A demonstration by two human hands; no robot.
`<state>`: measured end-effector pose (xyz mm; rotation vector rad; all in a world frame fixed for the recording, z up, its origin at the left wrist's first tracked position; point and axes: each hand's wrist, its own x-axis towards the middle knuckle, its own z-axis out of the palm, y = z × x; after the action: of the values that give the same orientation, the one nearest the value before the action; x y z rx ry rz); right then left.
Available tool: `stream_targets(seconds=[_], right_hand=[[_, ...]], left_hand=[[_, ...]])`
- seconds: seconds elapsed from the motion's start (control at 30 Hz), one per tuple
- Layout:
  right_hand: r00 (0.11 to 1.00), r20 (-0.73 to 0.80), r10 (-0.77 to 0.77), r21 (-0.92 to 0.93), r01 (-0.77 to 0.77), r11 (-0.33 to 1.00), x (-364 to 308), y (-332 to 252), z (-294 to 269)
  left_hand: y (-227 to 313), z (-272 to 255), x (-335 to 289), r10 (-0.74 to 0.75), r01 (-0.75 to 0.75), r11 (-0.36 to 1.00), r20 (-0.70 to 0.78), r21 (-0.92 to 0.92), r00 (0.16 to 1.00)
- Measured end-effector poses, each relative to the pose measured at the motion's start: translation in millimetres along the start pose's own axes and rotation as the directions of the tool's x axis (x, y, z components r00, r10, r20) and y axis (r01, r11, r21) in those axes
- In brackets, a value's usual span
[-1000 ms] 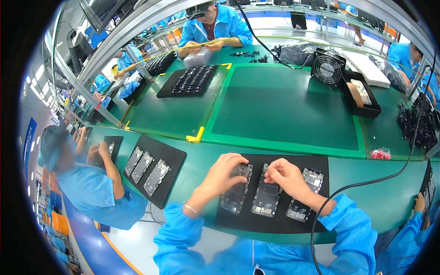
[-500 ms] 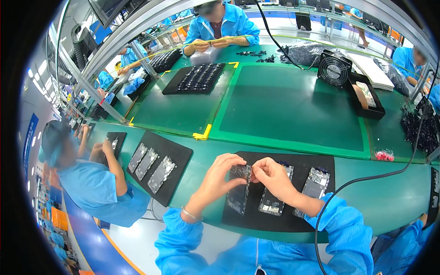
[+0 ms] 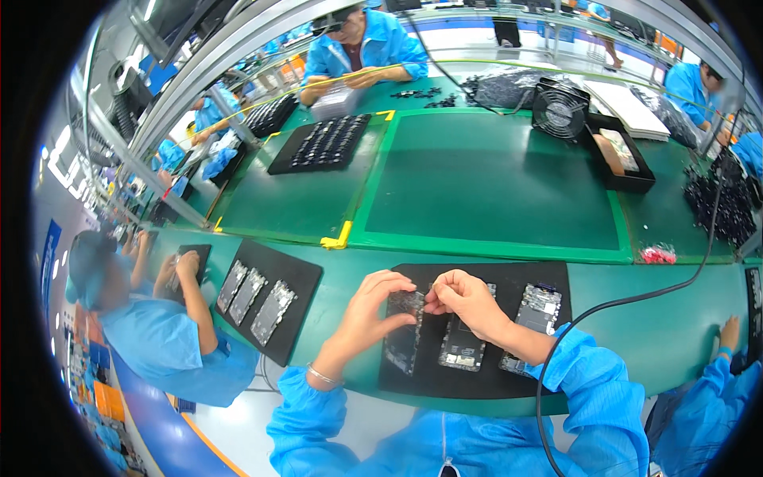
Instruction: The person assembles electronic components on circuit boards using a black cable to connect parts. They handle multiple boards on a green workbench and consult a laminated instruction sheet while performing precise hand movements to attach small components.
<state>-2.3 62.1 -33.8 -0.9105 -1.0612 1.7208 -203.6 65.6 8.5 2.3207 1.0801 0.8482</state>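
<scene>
My left hand [image 3: 372,308] is curled round the upper part of the leftmost phone frame [image 3: 402,348], thumb and fingers gripping its sides. That frame lies on a black mat [image 3: 429,383] in front of me. My right hand [image 3: 470,308] is beside its upper right edge, thumb and fingertips pinched together. Whatever is between those fingertips is too small to make out. Beside it on the mat are a middle phone frame [image 3: 462,351], partly covered by my right hand, and a right-hand phone frame [image 3: 540,308], partly under my right wrist.
A black cable [image 3: 628,304] loops down past my right arm. To the left, a co-worker [image 3: 159,326] works beside another mat [image 3: 296,269] bearing phone frames. Across the green bench stand a tray of small parts [image 3: 322,145], a fan [image 3: 560,109] and a black box [image 3: 633,181].
The whole view has shifted slightly. My hands stay at the top of the leftmost phone frame, the right one still pinched at its edge. At far right a co-worker's hand has come into view.
</scene>
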Motion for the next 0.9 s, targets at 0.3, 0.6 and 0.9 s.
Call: stream_targets(seconds=[0.3, 0.6, 0.9], right_hand=[[0.858, -0.352, -0.374, -0.383, 0.233, 0.894, -69.6, -23.0, -143.4], [0.538, -0.170, -0.826, -0.710, -0.648, -0.275, -197.1, -78.9, -361.0], [0.614, -0.437, -0.657, -0.815, -0.580, 0.001, -239.9, -62.4, -291.5]], left_hand=[[-26.3, 34.1, 29.9, -0.168, 0.129, 0.973, 0.210, 0.189, 0.963], [-53.7, 52.1, -29.5, -0.343, 0.345, 0.937, -0.046, 0.049, 0.938], [-1.9, 30.8, -75.8, -0.573, 0.650, 0.533, 0.335, -0.542, 0.748]])
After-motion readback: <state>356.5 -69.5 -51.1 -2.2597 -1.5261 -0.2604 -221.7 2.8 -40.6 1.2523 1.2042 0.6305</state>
